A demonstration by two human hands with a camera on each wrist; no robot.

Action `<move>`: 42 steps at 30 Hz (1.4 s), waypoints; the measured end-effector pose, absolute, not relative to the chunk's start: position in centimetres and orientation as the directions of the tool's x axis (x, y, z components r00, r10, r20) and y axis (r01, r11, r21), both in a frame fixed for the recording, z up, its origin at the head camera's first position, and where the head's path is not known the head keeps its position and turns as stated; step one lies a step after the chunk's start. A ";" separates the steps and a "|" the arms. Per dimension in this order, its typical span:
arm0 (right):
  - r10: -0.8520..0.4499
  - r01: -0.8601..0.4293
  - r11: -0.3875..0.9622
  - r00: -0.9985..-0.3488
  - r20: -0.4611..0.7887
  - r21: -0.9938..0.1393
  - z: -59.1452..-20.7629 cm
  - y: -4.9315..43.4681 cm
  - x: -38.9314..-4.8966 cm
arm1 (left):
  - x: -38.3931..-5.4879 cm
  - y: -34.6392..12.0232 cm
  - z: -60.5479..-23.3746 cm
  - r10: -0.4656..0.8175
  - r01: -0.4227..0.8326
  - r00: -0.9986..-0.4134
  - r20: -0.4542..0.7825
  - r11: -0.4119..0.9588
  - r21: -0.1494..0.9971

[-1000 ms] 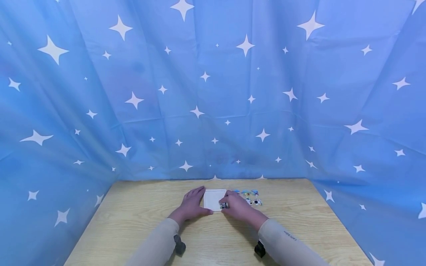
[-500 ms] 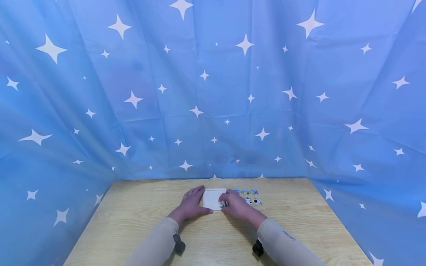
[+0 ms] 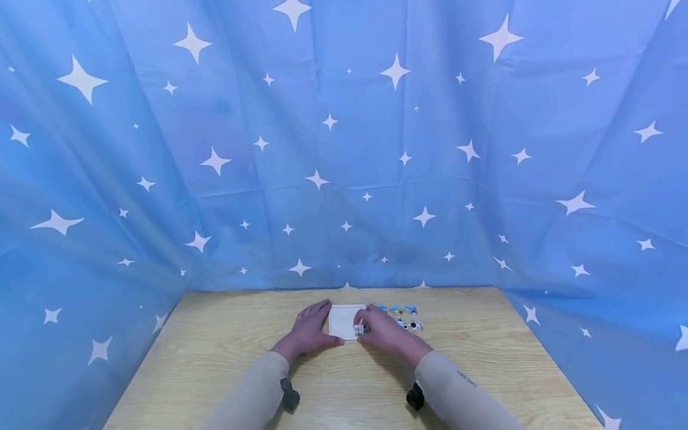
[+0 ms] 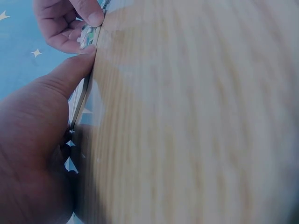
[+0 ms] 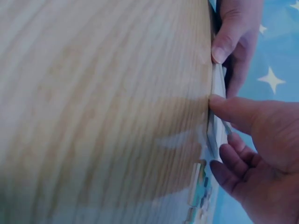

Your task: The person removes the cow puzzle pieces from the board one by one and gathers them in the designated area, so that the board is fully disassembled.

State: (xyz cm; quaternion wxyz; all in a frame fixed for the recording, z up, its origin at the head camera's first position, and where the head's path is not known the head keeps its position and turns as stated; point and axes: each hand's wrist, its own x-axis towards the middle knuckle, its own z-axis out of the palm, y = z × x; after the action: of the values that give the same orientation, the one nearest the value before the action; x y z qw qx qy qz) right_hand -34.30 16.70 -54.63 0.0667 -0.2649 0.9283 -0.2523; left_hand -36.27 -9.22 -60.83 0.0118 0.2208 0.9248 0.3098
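Note:
A square white tray with a raised rim lies on the table in the head view. My left hand rests against its left side, fingers extended toward the far corner and thumb along the near edge. At the near right corner my right hand pinches a small printed jigsaw piece over the tray. In the left wrist view, green and white print shows on this piece, between the right thumb and fingers. The right thumb sits right at the tray's near edge in the right wrist view.
Several colourful jigsaw pieces lie in rows to the right of the tray, partly hidden by the right hand. The wooden table ends at a blue curtain with white stars at the back and sides.
The jigsaw piece has turned slightly in my right fingers and shows more of its white print. My left hand and the tray stay in place.

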 end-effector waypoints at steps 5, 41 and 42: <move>-0.529 -0.465 0.738 -0.849 0.009 -0.489 -54.3 16.8 -34.3 | -35.9 -9.1 -59.9 0.421 0.401 -0.901 0.107 0.712 0.576; -0.493 -0.472 0.612 -0.855 0.161 -0.635 -54.3 18.1 -33.2 | -35.0 -9.0 -58.8 0.414 0.379 -0.907 0.076 0.724 0.577; -0.492 -0.470 0.613 -0.856 0.158 -0.635 -54.3 18.1 -33.2 | -35.1 -9.0 -58.8 0.415 0.380 -0.907 0.077 0.723 0.577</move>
State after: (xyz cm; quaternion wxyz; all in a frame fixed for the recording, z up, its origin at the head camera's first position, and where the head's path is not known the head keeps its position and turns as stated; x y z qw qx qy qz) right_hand -33.15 18.14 -54.33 0.0158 -0.2677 0.8980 -0.3488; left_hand -35.06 -9.03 -58.85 0.0286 0.2142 0.9278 0.3042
